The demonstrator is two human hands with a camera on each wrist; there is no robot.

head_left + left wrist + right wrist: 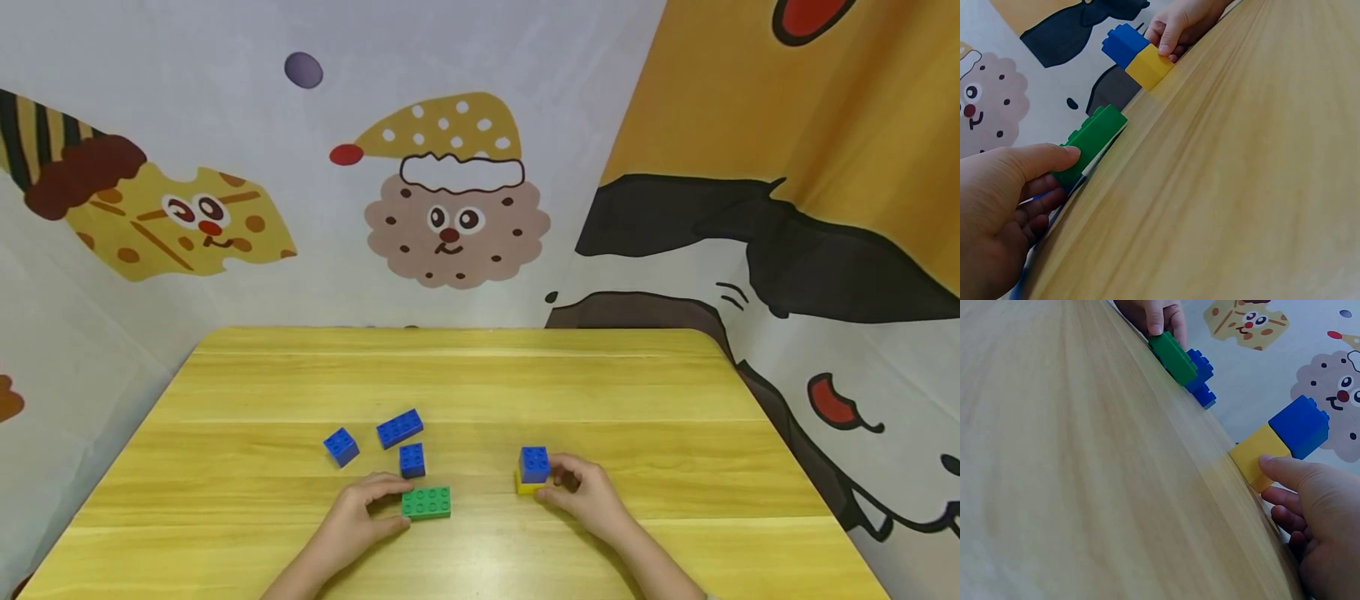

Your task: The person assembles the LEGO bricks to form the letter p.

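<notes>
A green toy building brick [427, 502] with two rows of studs is pinched at its left end by my left hand [360, 518], thumb on the near side and a finger on the far side. A pale strip shows under it in the left wrist view, so I cannot tell whether it lies flat. To the right, a small blue brick [534, 464] sits on top of a yellow brick [1261, 457]. My right hand [592, 500] holds the yellow brick from the right, its thumb against the near face in the right wrist view. That stack stands upright on the table.
Three loose blue bricks lie beyond the green one: a small one [412, 460] just behind it, a longer one [400, 428] farther back, and another small one [341, 447] to the left. The wooden table [637, 383] ends at a wall cloth [450, 308] with cartoon prints.
</notes>
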